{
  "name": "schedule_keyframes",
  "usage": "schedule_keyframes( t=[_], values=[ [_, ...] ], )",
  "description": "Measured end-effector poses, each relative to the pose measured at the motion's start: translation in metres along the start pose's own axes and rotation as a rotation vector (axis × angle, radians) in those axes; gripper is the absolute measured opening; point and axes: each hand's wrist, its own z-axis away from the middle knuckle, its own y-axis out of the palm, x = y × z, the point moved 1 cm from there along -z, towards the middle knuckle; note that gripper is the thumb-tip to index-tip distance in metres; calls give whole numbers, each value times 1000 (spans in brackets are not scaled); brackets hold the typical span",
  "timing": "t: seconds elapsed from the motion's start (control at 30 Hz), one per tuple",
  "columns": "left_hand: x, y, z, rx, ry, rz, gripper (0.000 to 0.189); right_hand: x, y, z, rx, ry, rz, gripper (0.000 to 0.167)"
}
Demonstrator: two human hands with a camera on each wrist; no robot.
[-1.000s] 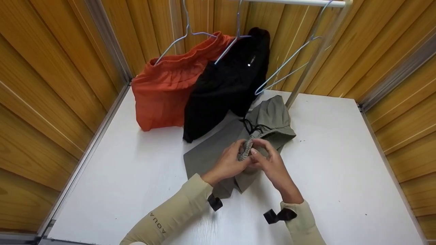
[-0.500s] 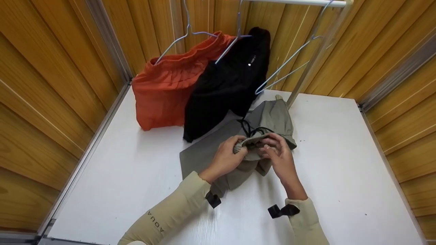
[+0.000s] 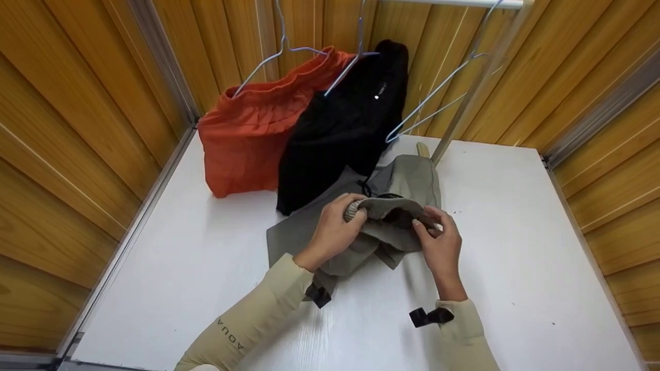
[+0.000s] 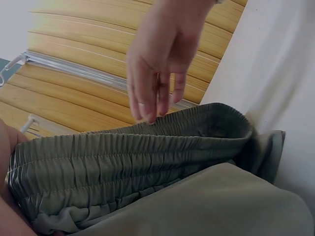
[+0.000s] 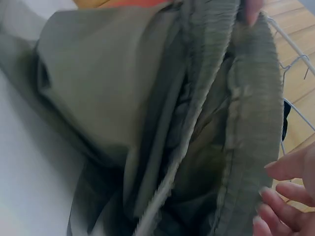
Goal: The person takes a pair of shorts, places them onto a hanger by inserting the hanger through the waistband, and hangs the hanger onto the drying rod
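Note:
Grey-green shorts (image 3: 296, 234) lie bunched on the white tabletop, their elastic waistband (image 4: 108, 162) raised and gaping towards me. At the waistband's left end my left hand (image 3: 334, 226) pinches the gathered edge between thumb and fingers. My right hand (image 3: 442, 242) is at the opening's right end. Its fingers (image 4: 145, 101) hang loosely with the tips right at the rim in the left wrist view. The right wrist view shows its fingertips beside the outer face of the band. A black drawstring (image 3: 365, 187) shows behind the waistband, partly hidden.
Orange shorts (image 3: 240, 144) and a black garment (image 3: 340, 134) hang on wire hangers behind. A bare wire hanger (image 3: 438, 95) hangs from the white rail (image 3: 464, 3), close to its post (image 3: 461, 111). Wood-panel walls (image 3: 593, 72) enclose the white table (image 3: 515, 232).
The hands have drawn apart, the left to the left, the right to the right, and the waistband has opened between them. The right hand's fingers have moved to the rim's right end.

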Motion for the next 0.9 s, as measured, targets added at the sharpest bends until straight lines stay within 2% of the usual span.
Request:
schedule_keyframes(
  t=[0.1,0.23,0.43,0.6,0.73,0.9],
  values=[
    [-5,-5,-1,-20,22,14,21,-3,1,1,-24,-32,74,45],
    [-12,-12,-2,-53,64,12,19,-8,1,2,-1,-3,99,49],
    [-21,-24,-3,-83,111,31,16,-15,1,2,93,93,120,35],
    [-28,-37,-7,-129,130,48,13,-16,0,3,121,141,122,26],
    [-32,-47,-9,-170,141,82,11,-15,-5,3,96,142,128,29],
    [-35,-58,-11,-192,137,131,11,-13,-13,0,-17,82,108,27]
  ],
)
